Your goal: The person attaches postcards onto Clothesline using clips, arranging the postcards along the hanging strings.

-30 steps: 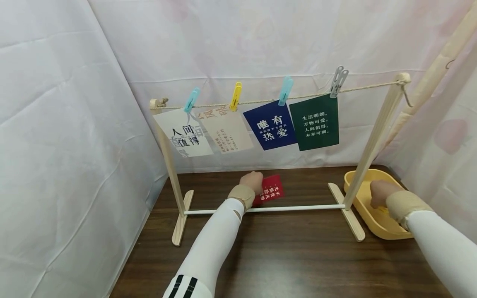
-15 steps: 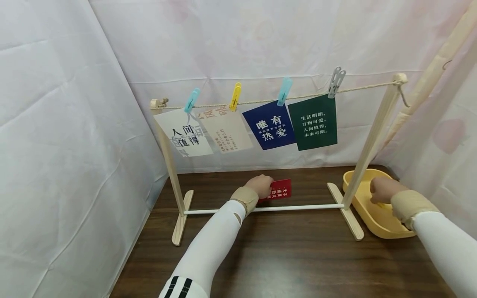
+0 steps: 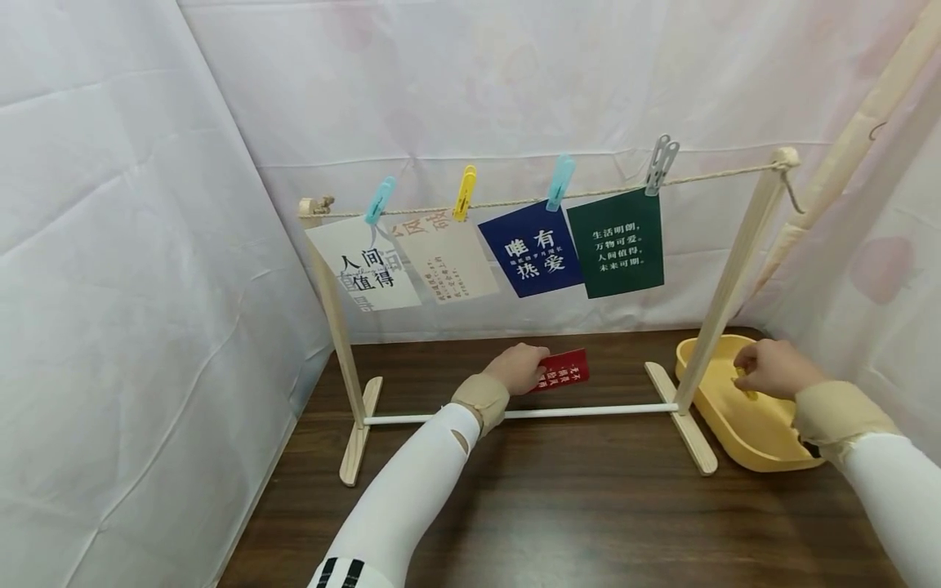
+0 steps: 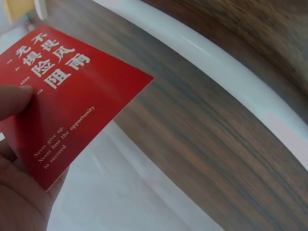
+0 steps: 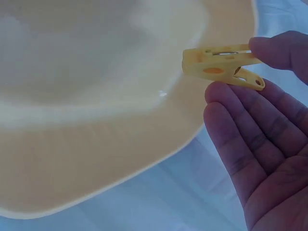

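Between thumb and fingers my left hand [image 3: 520,369] pinches a red card [image 4: 72,96] printed with white lettering, behind the rack's white crossbar [image 3: 588,412]. The card is lifted off the table and tilted. Over the yellow tray [image 3: 779,457] at the right, my right hand [image 3: 779,369] holds a yellow clothespin [image 5: 216,65], thumb on one handle and fingertips under the other. On the rope hang a white card [image 3: 390,286], a cream card [image 3: 456,269], a blue card [image 3: 532,249] and a green card [image 3: 617,245].
The wooden rack's right post [image 3: 735,278] rises between my hands, its foot [image 3: 684,420] beside the tray. Its left post [image 3: 334,327] stands at the left. A blue clip [image 3: 380,200], a yellow clip [image 3: 466,192], another blue clip [image 3: 560,181] and grey clips [image 3: 662,165] sit on the rope.
My left hand has picked the red card up off the table and moved slightly right. My right hand has risen a little in the tray, bringing the yellow clothespin into view.
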A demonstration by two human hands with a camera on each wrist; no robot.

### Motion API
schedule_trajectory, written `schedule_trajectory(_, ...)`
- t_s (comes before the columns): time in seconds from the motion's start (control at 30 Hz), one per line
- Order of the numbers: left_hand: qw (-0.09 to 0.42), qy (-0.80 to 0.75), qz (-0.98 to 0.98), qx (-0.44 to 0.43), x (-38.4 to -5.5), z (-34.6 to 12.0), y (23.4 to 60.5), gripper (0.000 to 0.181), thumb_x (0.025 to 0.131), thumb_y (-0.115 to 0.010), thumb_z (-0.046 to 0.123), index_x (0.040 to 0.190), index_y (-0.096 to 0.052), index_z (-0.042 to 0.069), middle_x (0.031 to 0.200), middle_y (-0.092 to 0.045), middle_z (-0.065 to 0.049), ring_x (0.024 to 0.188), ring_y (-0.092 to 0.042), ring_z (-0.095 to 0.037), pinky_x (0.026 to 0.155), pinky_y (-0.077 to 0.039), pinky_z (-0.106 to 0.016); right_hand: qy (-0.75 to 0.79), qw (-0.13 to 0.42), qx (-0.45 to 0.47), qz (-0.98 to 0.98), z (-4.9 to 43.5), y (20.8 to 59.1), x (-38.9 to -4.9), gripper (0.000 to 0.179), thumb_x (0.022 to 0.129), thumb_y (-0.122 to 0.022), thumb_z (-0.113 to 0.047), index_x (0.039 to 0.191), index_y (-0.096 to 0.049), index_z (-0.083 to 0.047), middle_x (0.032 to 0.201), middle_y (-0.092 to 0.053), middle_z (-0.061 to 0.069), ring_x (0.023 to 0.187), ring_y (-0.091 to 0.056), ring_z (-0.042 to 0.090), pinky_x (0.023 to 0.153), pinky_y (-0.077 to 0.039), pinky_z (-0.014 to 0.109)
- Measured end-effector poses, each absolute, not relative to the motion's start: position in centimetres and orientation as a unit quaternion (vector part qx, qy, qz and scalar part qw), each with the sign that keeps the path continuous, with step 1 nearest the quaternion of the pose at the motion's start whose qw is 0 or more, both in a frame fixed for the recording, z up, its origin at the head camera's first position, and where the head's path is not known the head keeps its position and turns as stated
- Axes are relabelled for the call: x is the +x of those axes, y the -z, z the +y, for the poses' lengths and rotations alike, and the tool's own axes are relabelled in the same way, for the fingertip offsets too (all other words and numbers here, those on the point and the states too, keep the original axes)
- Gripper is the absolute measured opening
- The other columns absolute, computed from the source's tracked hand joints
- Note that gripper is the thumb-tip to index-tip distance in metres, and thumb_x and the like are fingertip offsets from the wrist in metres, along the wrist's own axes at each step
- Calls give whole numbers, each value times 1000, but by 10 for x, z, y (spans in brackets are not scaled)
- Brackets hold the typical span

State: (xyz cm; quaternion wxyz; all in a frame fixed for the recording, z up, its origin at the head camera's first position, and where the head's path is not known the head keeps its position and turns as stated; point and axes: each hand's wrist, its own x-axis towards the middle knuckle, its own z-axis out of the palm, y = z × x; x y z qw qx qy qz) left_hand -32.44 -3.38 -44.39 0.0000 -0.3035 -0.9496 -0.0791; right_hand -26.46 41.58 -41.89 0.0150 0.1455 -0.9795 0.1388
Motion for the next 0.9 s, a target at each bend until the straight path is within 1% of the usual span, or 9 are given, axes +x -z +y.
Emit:
schedule_trajectory(0.1, 20, 93, -947, -307, -318, -32, 440, 23, 110, -63, 19, 131, -71, 14, 118, -80, -3, 98, -73, -12, 92, -61, -33, -149, 25, 140, -979, 414, 412, -260, 34, 85, -86, -11, 104, -72, 14, 84, -76, 10, 74, -69, 20, 67, -57, 38)
schedule_trajectory(0.2, 30, 105, -945, -307, -309, -30, 436, 24, 110, -65, 19, 132, -72, 14, 120, -80, -3, 97, -71, -11, 93, -61, -32, -166, 32, 132, -977, 412, 405, -254, 37, 87, -85, -10, 108, -70, 16, 86, -76, 13, 76, -69, 21, 65, -56, 35)
schedule_trajectory(0.37, 33, 126, -941, -312, -298, -27, 433, 26, 109, -66, 20, 134, -73, 15, 124, -79, -2, 99, -70, -11, 96, -60, -30, -178, 55, 122, -975, 410, 398, -245, 43, 89, -85, -12, 115, -68, 18, 89, -77, 17, 78, -71, 25, 66, -55, 34)
schedule_trajectory(0.57, 47, 148, -933, -324, -292, -26, 433, 22, 109, -66, 19, 128, -77, 14, 120, -79, -1, 103, -69, -12, 98, -58, -29, -186, 94, 123, -970, 402, 390, -237, 42, 92, -84, -13, 118, -68, 16, 93, -78, 21, 82, -74, 31, 65, -55, 30)
schedule_trajectory(0.63, 50, 164, -931, -324, -292, -26, 434, 21, 109, -66, 18, 127, -77, 14, 118, -78, -1, 101, -68, -12, 97, -57, -29, -191, 112, 127, -967, 399, 388, -235, 39, 93, -84, -13, 117, -69, 15, 93, -79, 20, 80, -74, 26, 65, -54, 28)
schedule_trajectory(0.7, 49, 185, -927, -324, -292, -26, 435, 20, 109, -67, 18, 126, -76, 14, 118, -78, -1, 99, -67, -12, 96, -58, -29, -194, 134, 132, -963, 396, 387, -233, 35, 92, -85, -12, 114, -71, 12, 90, -80, 16, 77, -71, 12, 64, -53, 25)
schedule_trajectory(0.8, 45, 222, -920, -321, -291, -27, 436, 19, 108, -68, 18, 126, -75, 14, 119, -78, -2, 98, -67, -11, 95, -59, -28, -202, 163, 141, -955, 391, 385, -230, 31, 90, -86, -10, 110, -72, 9, 87, -80, 10, 73, -61, -8, 63, -51, 22)
schedule_trajectory(0.87, 39, 247, -914, -318, -291, -28, 437, 18, 108, -68, 17, 125, -73, 14, 119, -78, -2, 96, -67, -10, 93, -59, -27, -209, 176, 145, -951, 389, 383, -228, 30, 90, -87, -9, 109, -73, 9, 86, -80, 10, 72, -55, -16, 62, -50, 19)
schedule_trajectory(0.9, 35, 260, -912, -316, -291, -28, 438, 18, 108, -68, 17, 125, -73, 13, 119, -79, -3, 95, -68, -10, 92, -60, -26, -212, 180, 147, -949, 388, 382, -227, 30, 89, -87, -8, 109, -73, 9, 86, -80, 11, 72, -54, -18, 62, -49, 17)
